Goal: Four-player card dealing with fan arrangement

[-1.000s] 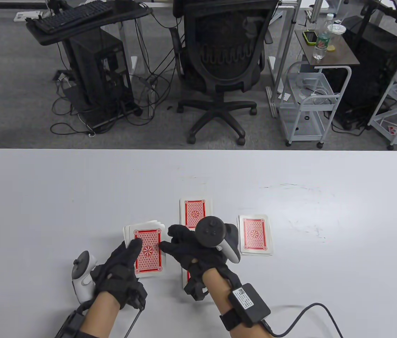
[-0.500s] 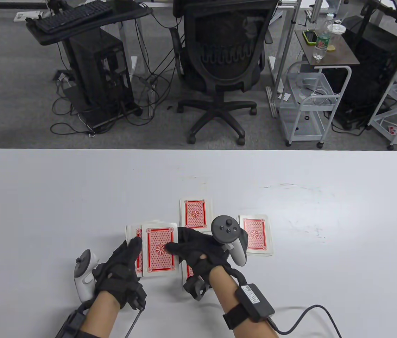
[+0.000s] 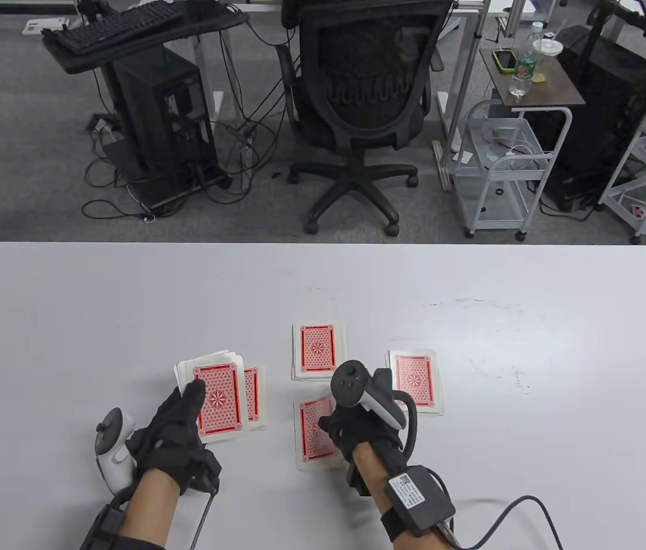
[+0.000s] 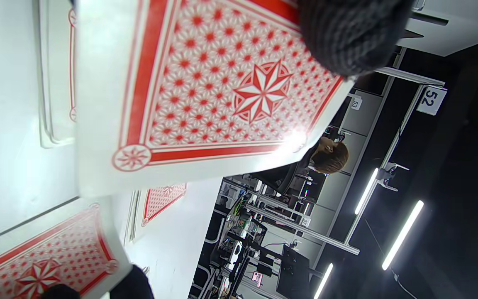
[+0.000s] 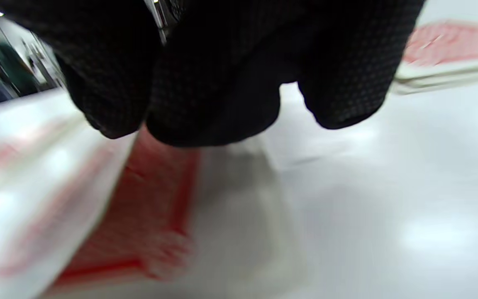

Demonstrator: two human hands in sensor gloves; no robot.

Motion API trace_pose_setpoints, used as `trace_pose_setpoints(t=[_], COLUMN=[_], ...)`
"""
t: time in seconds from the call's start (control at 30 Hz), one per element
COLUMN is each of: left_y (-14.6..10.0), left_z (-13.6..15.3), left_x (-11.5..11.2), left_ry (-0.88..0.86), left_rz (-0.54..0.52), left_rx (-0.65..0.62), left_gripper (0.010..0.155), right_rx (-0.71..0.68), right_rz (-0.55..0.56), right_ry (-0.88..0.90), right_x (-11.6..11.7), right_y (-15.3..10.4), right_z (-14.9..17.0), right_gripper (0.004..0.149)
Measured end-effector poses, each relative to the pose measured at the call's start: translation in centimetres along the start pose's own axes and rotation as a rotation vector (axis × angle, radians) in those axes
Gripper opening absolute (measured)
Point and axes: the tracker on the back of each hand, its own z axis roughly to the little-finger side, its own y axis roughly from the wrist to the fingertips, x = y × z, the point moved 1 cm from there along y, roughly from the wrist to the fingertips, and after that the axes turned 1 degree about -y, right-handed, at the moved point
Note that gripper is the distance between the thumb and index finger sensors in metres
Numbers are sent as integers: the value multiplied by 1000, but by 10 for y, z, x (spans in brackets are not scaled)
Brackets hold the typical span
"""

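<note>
My left hand grips the red-backed deck of playing cards above the white bench, thumb across its top card. My right hand presses a red-backed card onto the near pile, fingers together. Other face-down piles lie beside the deck, farther off and to the right.

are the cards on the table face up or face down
Face down. All four piles show only red patterned backs, as does the deck in the left hand.
</note>
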Motion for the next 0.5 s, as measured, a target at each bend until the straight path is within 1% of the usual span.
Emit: trace_pose_setpoints(t=[0.03,0.07,0.13,0.2,0.3,0.37,0.43,0.5], left_y=[1,1,1,0,-1,-2,-4,-6], left_z=[1,1,1,1,1,2,3,4], left_x=[1,1,0,-1,-5,-12,-19,-27], left_ry=[2,3,2,-1,-3,-9,-9,-8], left_rz=[1,2,2,5,18,40,73,98], left_rx=[0,0,3,1,-4,-6,-1,-1], left_gripper=[45,45,45,45,45,45,45,45], right_rx=[24,31,32,8,-78,-195,-279,-386], right_rz=[-13,-13,-2,35,85,128,136,124], right_ry=[-74,-89,-81,-51,153,361,531,669], right_x=[4,5,1,-8,-28,-39,-41,-37], right_y=[1,1,0,-5,-15,-22,-26,-27], right_z=[-2,-3,-5,-5,-8,-13,-20,-29], right_gripper=[81,81,81,81,75,68,66,67])
